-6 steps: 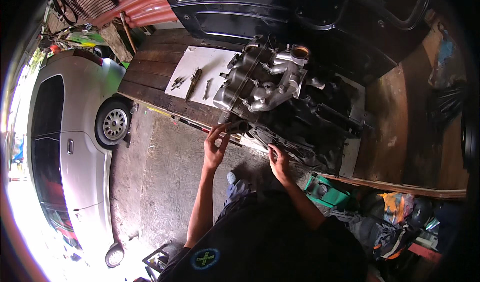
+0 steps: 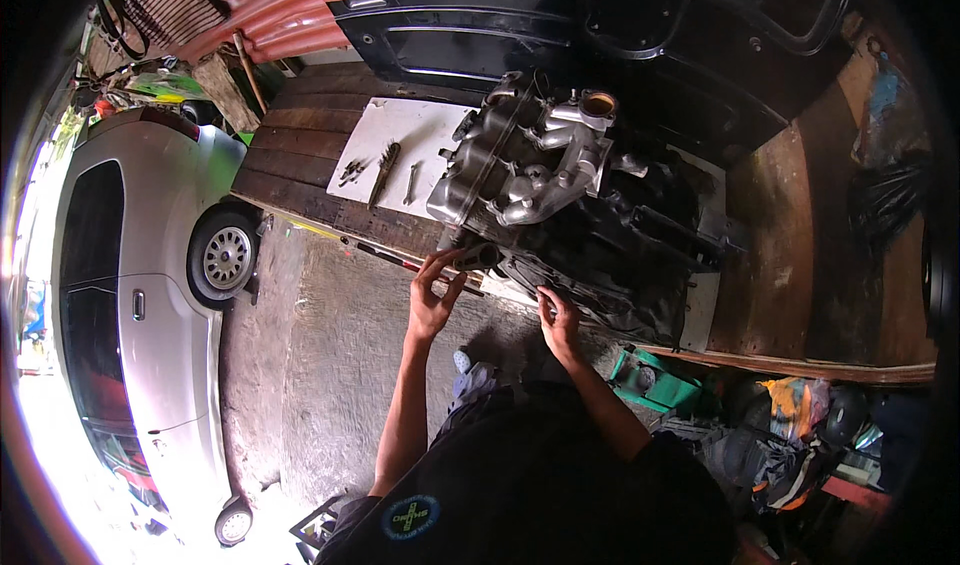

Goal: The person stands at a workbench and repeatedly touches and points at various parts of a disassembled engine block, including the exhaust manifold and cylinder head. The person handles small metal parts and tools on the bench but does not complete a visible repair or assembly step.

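Note:
A car engine [image 2: 575, 175] lies on the bench, with a silver intake manifold on top and dark covers on its near side. My left hand [image 2: 432, 300] is at its near left corner, thumb and fingers curled about the edge of a dark pipe fitting [image 2: 478, 257]. To its right, my right hand [image 2: 558, 323] has its fingers half bent and apart, the tips at the engine's dark lower edge [image 2: 530, 277]; whether they press on it is unclear. Left of the engine, a wrench [image 2: 411, 183], a dark brush-like tool [image 2: 384, 173] and several small bolts [image 2: 353, 171] rest on a white board [image 2: 375, 125].
The wooden bench [image 2: 290, 140] runs along a black vehicle panel [image 2: 470, 55]. A silver car [image 2: 160, 265] stands at the left on the concrete floor [image 2: 340, 365]. Below the bench at right are a green metal object [image 2: 655, 380] and a heap of cloths and bags [image 2: 795, 415].
The view has shifted slightly. Both hands stay in nearly the same places at the engine's near edge.

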{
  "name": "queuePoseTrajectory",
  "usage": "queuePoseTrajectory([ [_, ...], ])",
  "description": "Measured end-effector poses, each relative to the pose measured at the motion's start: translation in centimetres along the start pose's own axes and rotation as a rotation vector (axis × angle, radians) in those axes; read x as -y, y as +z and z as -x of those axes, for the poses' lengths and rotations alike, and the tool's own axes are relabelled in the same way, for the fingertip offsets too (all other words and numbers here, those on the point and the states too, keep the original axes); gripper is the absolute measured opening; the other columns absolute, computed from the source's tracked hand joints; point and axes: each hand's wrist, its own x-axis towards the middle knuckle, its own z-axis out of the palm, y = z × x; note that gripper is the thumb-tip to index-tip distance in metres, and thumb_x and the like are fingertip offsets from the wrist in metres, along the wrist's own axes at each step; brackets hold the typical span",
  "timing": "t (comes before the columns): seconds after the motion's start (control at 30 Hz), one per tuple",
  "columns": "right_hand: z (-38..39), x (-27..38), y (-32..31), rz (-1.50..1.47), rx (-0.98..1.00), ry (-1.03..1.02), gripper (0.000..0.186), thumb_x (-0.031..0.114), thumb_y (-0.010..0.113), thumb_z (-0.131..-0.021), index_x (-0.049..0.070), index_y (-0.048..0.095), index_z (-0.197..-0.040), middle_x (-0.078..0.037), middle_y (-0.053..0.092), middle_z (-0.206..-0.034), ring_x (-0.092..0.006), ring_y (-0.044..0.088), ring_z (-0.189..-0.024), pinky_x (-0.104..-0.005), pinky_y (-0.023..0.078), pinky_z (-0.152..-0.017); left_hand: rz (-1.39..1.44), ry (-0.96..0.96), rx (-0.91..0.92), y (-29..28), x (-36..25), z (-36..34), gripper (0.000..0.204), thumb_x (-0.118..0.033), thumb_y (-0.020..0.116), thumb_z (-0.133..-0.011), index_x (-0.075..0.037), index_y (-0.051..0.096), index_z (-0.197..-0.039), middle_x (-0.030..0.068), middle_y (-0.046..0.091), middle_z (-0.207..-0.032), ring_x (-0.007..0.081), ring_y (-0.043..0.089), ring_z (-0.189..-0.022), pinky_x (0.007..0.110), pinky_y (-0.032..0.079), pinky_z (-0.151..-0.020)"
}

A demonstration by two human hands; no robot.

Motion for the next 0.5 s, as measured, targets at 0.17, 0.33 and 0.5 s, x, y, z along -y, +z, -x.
queuePoseTrajectory([
  [0.17,0.3,-0.7,1.1,-0.026,-0.071,0.004,0.019,0.012,0.063,-0.091,0.007,0.065,-0.109,-0.015,0.068,-0.096,-0.0294,0.067,-0.084,-0.0348,0.052,-0.071,0.081,-0.101,-0.005,0.2,-0.4,-0.1,0.031,-0.009,0.067,-0.085,-0.004,0.065,-0.115,0.0153,0.063,-0.116,0.0258,0.061,-0.105,0.032,0.049,-0.082],
  [0.33,0.4,-1.7,3.0,0.034,-0.131,0.003,0.018,0.012,0.065,-0.090,0.005,0.064,-0.106,-0.011,0.068,-0.090,-0.0192,0.064,-0.075,-0.0296,0.050,-0.069,0.083,-0.093,-0.017,-0.1,-0.7,-0.3,0.028,-0.009,0.066,-0.086,-0.004,0.066,-0.114,0.0149,0.064,-0.113,0.0244,0.062,-0.104,0.032,0.049,-0.081],
  [0.5,-0.5,-2.5,5.0,-0.014,-0.137,0.032,0.018,0.014,0.063,-0.093,0.003,0.060,-0.106,-0.010,0.066,-0.087,-0.0162,0.061,-0.074,-0.0289,0.048,-0.066,0.071,-0.098,-0.003,-0.5,-0.9,-0.4,0.028,-0.008,0.067,-0.086,-0.004,0.066,-0.114,0.0140,0.064,-0.113,0.0223,0.063,-0.099,0.030,0.050,-0.077],
])
